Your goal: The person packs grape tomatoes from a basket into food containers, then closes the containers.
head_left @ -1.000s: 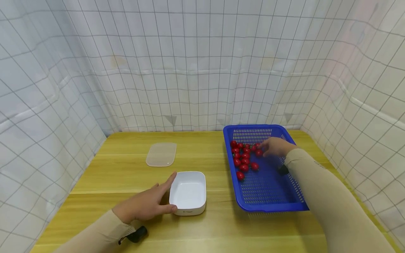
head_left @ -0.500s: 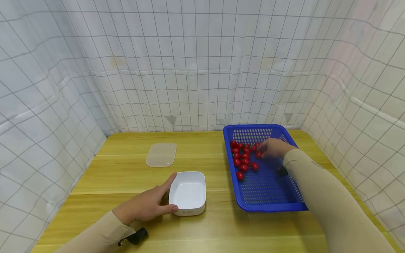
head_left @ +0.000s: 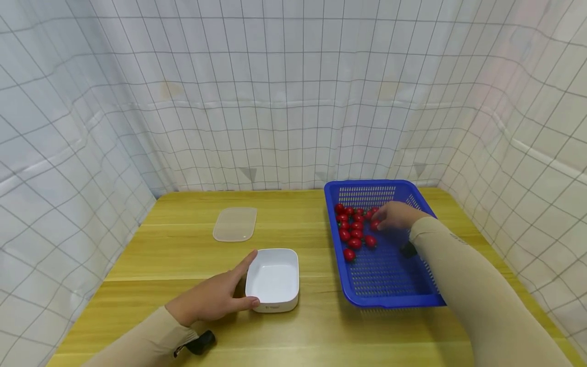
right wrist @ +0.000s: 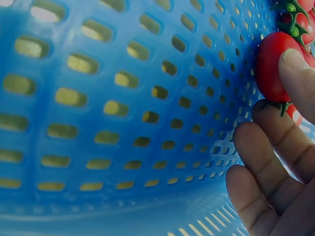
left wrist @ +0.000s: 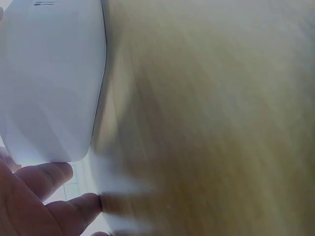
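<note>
R hand (head_left: 397,215) shifted sl. | pinches tom (right wrist: 272,64) | L hand (head_left: 217,296) same

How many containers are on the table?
2: the white box, touched by the left hand, and the blue basket to the box's right, holding tomatoes. None seems hidden.

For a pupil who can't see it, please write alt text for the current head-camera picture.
A person's right hand pinches a red tomato among others in a blue basket, while the left hand touches a white container on a wooden table. A pale flat sheet lies beyond the container.
</note>
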The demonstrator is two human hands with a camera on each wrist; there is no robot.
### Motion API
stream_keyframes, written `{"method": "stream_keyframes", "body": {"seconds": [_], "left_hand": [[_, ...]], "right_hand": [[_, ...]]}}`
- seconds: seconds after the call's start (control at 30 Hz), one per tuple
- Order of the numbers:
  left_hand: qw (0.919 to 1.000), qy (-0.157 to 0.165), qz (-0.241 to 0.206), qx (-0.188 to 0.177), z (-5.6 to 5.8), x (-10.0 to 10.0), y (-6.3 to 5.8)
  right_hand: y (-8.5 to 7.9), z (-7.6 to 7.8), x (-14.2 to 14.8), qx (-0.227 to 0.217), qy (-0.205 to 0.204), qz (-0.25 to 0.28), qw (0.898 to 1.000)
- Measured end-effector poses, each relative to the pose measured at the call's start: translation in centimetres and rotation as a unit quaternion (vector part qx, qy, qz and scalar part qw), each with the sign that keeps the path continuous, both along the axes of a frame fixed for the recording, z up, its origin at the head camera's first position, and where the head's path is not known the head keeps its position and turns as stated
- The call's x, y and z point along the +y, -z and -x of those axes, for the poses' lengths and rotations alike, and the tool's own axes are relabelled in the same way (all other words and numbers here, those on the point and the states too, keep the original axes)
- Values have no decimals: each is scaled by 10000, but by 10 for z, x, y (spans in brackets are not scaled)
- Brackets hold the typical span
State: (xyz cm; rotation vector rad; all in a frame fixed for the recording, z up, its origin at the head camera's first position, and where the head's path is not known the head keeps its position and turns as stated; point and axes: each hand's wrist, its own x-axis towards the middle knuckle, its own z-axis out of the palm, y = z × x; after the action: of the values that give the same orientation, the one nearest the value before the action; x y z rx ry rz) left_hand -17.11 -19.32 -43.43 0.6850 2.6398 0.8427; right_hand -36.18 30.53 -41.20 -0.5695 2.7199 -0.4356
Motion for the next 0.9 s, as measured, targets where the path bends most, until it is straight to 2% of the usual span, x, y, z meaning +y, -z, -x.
{"method": "stream_keyframes", "body": {"seconds": [0.2,0.57,0.9], "left_hand": [[10000,-22,-56,24,-1,0,0],[9999,-43,-121,-46,-2,0,-2],[9999,-63,-137,-71,-3,1,-1]], "right_hand": [[0,-1,-1,19,-25,-49,10000],[-4,-6,-5,-180,233,-79,9995],[-5,-6,-6,-132,102,-155,9997]]}}
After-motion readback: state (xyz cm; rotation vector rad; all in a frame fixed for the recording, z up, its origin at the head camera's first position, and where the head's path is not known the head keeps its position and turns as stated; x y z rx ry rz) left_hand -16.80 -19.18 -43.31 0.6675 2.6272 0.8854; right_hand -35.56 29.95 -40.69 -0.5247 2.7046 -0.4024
